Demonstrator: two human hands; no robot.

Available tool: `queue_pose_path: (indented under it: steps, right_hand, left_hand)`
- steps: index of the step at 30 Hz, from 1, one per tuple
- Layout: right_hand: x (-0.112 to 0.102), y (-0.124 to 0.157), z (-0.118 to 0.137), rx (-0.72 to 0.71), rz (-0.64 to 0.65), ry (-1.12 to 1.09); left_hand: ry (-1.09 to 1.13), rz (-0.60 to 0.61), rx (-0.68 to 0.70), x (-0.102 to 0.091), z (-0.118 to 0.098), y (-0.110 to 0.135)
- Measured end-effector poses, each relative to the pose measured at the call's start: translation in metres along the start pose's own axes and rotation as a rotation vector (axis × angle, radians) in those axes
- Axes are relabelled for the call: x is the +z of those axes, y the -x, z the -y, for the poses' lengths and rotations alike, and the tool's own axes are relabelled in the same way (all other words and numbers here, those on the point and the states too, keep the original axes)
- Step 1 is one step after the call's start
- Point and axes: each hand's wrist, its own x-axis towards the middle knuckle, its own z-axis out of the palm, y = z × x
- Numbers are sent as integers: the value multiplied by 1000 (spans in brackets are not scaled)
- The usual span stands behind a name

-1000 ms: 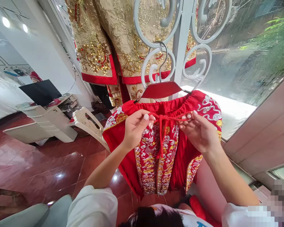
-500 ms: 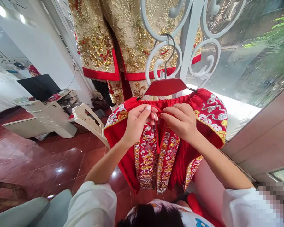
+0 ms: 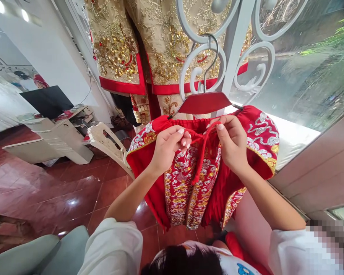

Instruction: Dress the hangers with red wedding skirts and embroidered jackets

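Observation:
A red skirt (image 3: 189, 183) with silver and gold embroidery hangs from a red hanger (image 3: 204, 102), whose metal hook sits in a white scrolled metal stand (image 3: 232, 49). At the waistband, my left hand (image 3: 167, 147) is closed, pinching the red drawstring (image 3: 202, 152). My right hand (image 3: 232, 143) is closed too, gripping the cord's other side and looping it upward near the waistband. The cord's loose ends dangle down the front of the skirt between my hands.
A gold embroidered robe (image 3: 149, 46) with red trim hangs behind the stand. A white carved chair (image 3: 109, 147) and a white desk (image 3: 51, 135) with a black monitor (image 3: 47, 101) stand at the left on red tiles. Glass window at the right. A grey seat (image 3: 40, 254) lower left.
My hands came together at the waistband, then the right hand lifted and drew the drawstring up into a loop. The view shifted slightly upward and right.

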Motion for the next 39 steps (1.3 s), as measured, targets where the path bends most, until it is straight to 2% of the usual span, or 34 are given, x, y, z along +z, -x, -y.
queue_pose_path:
  steps: [3, 6, 9, 11, 12, 14, 16, 18, 19, 20, 21, 22, 24, 25, 26, 29, 33, 36, 39]
  right_hand:
    - [-1, -1, 2, 5, -14, -15]
    - [-6, 4, 4, 29, -21, -29]
    - [-14, 28, 11, 16, -72, -30]
    - [-21, 57, 19, -24, -26, -46]
    - [-25, 74, 24, -40, 69, -60]
    - [-31, 105, 34, -61, 390, -107]
    - [-36, 124, 44, -83, 706, -146]
    - [-38, 126, 50, -98, 996, -120]
    - [-38, 122, 51, -97, 1088, -75]
    - [-38, 116, 51, -88, 1110, -1]
    - [-38, 108, 48, -75, 1027, 106]
    - [-37, 99, 43, -65, 828, 233]
    - [-34, 80, 29, -93, 338, 483]
    - [-31, 71, 21, -113, 159, 577]
    - [-27, 63, 12, -126, 51, 639]
    - [-11, 44, -10, -121, -28, 710]
    - [0, 35, -22, -85, -70, 746]
    - [-6, 37, -18, 65, -17, 450]
    - [-14, 42, -10, 198, 9, 197]
  left_hand:
    - [-25, 1, 6, -2, 2, 1]
    - [-154, 5, 40, -5, 5, 0]
    - [-436, 34, 142, -9, 10, -3]
    - [-689, 61, 242, -11, 16, -7]
    - [-807, 78, 294, -12, 20, -9]
    - [-969, 105, 380, -12, 25, -12]
    - [-1021, 123, 433, -12, 28, -11]
    - [-1035, 126, 443, -9, 27, -7]
    - [-1044, 129, 436, -8, 26, -4]
    - [-1060, 132, 420, -6, 24, -2]
    - [-1083, 129, 400, -4, 23, 0]
    - [-1111, 123, 381, -3, 23, 2]
    - [-1166, 103, 362, 0, 24, 3]
    - [-1186, 90, 361, 2, 25, 3]
    - [-1192, 78, 366, 3, 26, 3]
    - [-1079, 50, 360, 4, 24, 1]
    - [-585, 92, 207, -4, 11, 4]
    - [-202, 142, 38, -14, 3, 8]
    - [-15, 94, -87, -17, 5, 14]
